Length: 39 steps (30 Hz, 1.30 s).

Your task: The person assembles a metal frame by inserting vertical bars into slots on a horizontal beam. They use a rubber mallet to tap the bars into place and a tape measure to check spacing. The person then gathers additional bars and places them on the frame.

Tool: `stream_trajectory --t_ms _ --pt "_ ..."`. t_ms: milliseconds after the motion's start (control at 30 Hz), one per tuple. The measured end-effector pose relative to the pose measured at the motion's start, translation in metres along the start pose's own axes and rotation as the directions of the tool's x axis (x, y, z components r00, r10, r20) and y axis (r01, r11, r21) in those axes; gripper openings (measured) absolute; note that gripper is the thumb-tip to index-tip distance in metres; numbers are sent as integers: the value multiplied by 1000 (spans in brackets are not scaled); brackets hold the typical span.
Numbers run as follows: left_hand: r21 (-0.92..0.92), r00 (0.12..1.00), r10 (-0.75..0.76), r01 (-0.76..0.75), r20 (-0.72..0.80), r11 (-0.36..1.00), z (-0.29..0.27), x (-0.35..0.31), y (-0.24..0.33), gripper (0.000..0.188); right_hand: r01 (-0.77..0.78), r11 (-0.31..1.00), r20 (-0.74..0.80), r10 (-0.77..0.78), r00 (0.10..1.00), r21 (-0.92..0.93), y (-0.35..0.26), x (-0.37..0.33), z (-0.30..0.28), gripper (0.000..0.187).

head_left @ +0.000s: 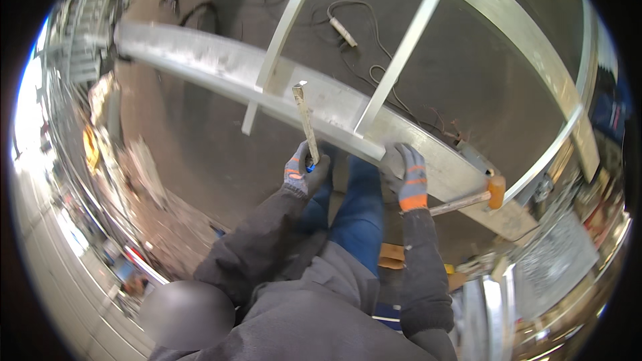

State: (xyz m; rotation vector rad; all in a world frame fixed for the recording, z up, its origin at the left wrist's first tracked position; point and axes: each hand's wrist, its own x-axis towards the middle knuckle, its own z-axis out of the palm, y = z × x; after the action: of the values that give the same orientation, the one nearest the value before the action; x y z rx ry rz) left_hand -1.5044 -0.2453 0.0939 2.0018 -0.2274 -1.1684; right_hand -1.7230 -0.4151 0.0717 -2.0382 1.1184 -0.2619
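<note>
My left hand (pixel 304 168), in a grey glove with orange bands, is closed round the lower end of a long, narrow, pale flat bar (pixel 305 120). The bar stands up from the fist with a shiny tip, and a bit of blue shows at the grip; its exact kind I cannot make out. My right hand (pixel 404 172), gloved alike, curls over the near right end of a long metal tube (pixel 314 122) that runs along a wide grey beam (pixel 435 160). A mallet (pixel 495 191) with an orange head lies on the beam, its handle reaching toward my right forearm.
Two metal crossbars (pixel 405 50) extend from the beam toward a far curved-looking rail (pixel 528 37). A power strip (pixel 343 31) and loose cables lie on the dark floor. Wrapped grey material (pixel 558 264) sits at the right, beside metal profiles. Timber and clutter (pixel 150 174) stand at the left.
</note>
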Motion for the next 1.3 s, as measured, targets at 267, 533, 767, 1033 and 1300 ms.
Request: stream_trajectory --t_ms 267,533,767,1033,1300 --pt "-465 855 -517 439 -48 769 23 -124 -146 23 290 932 161 -258 953 -219 12 18 49 49" --pt "-780 682 -685 272 -256 563 105 -235 -309 22 288 935 66 -280 958 -208 30 -3 75 39" --pt "-565 746 -509 217 -430 796 143 -282 -391 11 259 943 117 -239 964 -207 17 -8 72 44" --pt "-773 648 -754 425 -104 472 89 -256 -346 37 -200 886 -364 38 931 -418 82 -92 -65 42" --pt "-850 654 -668 73 -354 522 28 -212 -290 39 -672 644 -324 765 557 365 204 -113 -100 84"
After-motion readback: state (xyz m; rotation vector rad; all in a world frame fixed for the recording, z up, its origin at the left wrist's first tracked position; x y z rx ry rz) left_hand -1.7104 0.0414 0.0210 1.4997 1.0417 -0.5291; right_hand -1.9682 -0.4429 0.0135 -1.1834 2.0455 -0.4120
